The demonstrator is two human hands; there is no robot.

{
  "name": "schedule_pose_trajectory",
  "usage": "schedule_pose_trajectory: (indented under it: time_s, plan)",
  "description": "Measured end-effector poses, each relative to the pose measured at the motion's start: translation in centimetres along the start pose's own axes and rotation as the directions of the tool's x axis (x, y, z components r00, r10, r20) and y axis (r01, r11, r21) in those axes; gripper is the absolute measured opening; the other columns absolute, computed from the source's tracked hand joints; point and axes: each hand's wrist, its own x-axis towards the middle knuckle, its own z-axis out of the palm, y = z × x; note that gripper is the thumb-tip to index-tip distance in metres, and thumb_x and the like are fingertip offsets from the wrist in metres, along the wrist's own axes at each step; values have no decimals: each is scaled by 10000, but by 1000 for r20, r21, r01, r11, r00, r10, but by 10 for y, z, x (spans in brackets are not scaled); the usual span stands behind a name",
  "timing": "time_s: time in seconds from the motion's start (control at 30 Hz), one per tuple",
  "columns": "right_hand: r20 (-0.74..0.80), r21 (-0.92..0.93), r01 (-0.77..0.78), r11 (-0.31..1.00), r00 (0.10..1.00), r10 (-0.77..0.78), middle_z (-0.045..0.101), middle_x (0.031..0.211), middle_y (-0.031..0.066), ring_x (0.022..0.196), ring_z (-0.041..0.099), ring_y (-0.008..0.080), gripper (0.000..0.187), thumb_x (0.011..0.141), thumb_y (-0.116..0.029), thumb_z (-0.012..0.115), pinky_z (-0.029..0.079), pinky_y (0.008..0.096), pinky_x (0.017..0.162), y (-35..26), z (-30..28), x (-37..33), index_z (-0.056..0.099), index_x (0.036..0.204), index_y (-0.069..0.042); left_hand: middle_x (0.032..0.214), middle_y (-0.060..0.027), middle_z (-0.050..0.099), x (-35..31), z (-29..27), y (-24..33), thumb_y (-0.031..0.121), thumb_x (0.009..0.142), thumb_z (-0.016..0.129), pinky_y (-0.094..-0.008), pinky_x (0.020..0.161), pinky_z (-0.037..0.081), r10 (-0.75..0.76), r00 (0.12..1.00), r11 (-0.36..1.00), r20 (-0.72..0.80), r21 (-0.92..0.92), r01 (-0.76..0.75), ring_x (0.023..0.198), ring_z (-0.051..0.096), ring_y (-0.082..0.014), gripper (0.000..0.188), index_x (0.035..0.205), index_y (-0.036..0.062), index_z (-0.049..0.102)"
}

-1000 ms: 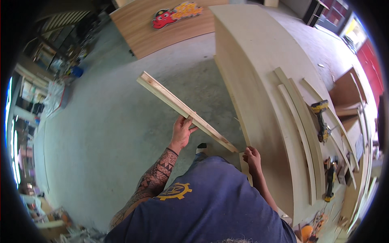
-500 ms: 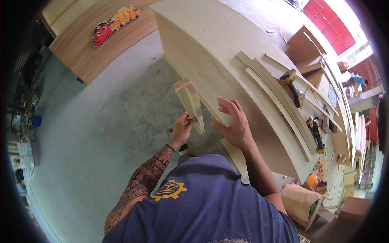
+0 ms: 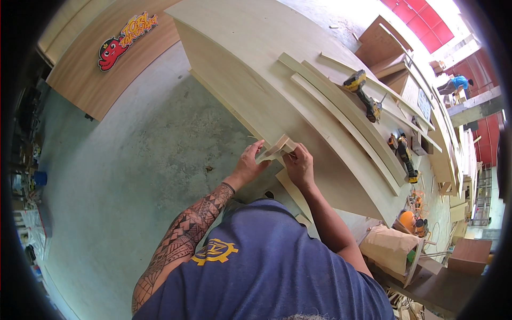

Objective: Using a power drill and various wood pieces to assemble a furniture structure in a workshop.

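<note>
A pale wooden piece with an L-shaped end (image 3: 278, 147) is held up in front of my body, beside the near side of a large plywood box (image 3: 240, 90). My left hand (image 3: 250, 163) is closed on its left side, and my right hand (image 3: 300, 167) grips its right side. The end of the piece points up at me, so most of its length is hidden below. Another pale board (image 3: 293, 192) stands low under my right forearm.
On the plywood top lie several long wood strips (image 3: 346, 133), a yellow and black cordless drill (image 3: 364, 96) and a second power tool (image 3: 406, 159). A wood-grain counter (image 3: 101, 90) stands far left. A person in blue (image 3: 457, 84) bends over at the far right.
My right hand, open and apart before, has closed on the wooden piece. The piece has moved right and nearer the plywood box, with my left hand following. The view has shifted slightly.
</note>
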Motion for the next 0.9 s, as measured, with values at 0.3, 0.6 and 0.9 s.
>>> schedule_pose_trajectory:
  time_s: [0.3, 0.6, 0.9]
  plan:
    - [-61, 2, 55, 998, 997, -55, 722, 1213, 159, 1093, 737, 341, 408, 865, 37, 758, 603, 419, 935, 76, -10, -34, 742, 1260, -63, 1167, -234, 721, 23, 76, 4, 160, 879, 824, -502, 921, 588, 18, 989, 995, 144, 90, -31, 1119, 691, -454, 533, 1347, 54, 590]
    - [185, -150, -110, 983, 973, 137, 700, 1279, 220, 1182, 682, 445, 441, 914, -164, 774, 564, 458, 1019, 118, -59, -77, 683, 1333, -62, 1030, -227, 761, 31, 115, -28, 108, 921, 748, -481, 801, 603, -204, 978, 967, -46, 147, 208, 988, 730, -457, 390, 1296, 23, 684]
    - [158, -412, -628, 660, 664, 731, 745, 1249, 253, 1151, 729, 409, 545, 948, -374, 758, 583, 477, 993, 222, -142, -248, 672, 1358, -26, 1017, -286, 755, 96, 131, -67, 126, 945, 721, -495, 788, 603, -231, 973, 970, 16, 80, 229, 993, 730, -471, 374, 1295, 1, 689]
